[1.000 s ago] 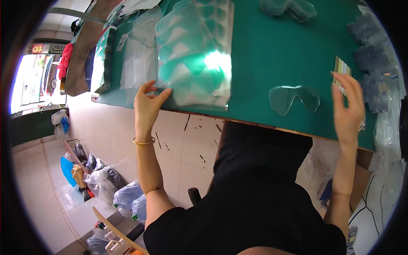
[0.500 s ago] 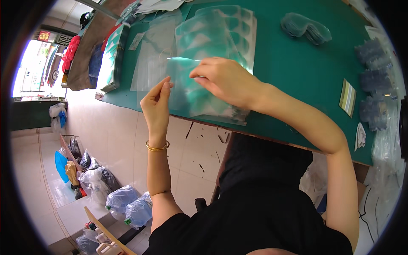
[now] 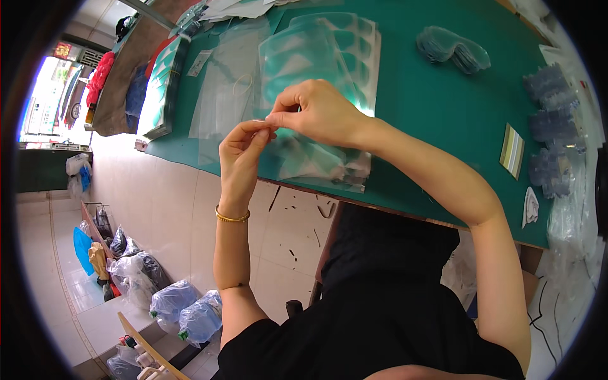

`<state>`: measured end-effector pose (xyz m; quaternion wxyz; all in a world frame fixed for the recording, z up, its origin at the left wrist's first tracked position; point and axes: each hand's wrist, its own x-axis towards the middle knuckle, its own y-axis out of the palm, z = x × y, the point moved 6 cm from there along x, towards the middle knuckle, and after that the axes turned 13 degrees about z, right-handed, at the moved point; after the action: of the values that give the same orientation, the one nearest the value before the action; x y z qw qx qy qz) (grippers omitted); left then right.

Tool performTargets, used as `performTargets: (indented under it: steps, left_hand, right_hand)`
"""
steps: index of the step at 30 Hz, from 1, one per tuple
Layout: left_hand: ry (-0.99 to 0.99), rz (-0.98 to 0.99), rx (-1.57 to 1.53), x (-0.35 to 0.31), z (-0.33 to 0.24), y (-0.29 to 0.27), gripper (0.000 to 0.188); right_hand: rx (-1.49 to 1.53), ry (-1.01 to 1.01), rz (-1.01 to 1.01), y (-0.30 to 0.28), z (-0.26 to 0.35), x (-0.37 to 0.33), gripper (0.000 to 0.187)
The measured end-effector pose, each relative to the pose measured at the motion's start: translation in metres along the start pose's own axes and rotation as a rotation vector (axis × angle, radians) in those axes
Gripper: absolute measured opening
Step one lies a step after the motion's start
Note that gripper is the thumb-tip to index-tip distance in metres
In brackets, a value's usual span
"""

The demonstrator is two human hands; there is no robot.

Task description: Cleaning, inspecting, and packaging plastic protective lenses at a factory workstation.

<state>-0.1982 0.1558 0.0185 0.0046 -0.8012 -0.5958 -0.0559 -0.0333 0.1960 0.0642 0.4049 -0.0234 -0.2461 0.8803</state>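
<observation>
Head view: the left hand (image 3: 239, 158) and right hand (image 3: 326, 114) meet at the fingertips, each grip pinched narrow; what lies between them is too small to tell. Behind them, clear patterned sheets (image 3: 297, 54) lie on the green counter (image 3: 421, 126), mask-shaped lenses (image 3: 467, 56) stacked farther right.
</observation>
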Motion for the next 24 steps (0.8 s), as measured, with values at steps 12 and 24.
performTargets:
  steps: [12, 24]
  left_hand:
    - [-0.181, -0.461, 0.460, 0.015, 0.012, -0.169, 0.036]
    - [0.251, 0.109, -0.393, 0.011, -0.057, 0.085, 0.018]
  right_hand:
    - [0.529, 0.115, -0.781, -0.157, -0.106, -0.018, 0.021]
    - [-0.878, -0.600, -0.600, -0.118, 0.095, -0.154, 0.008]
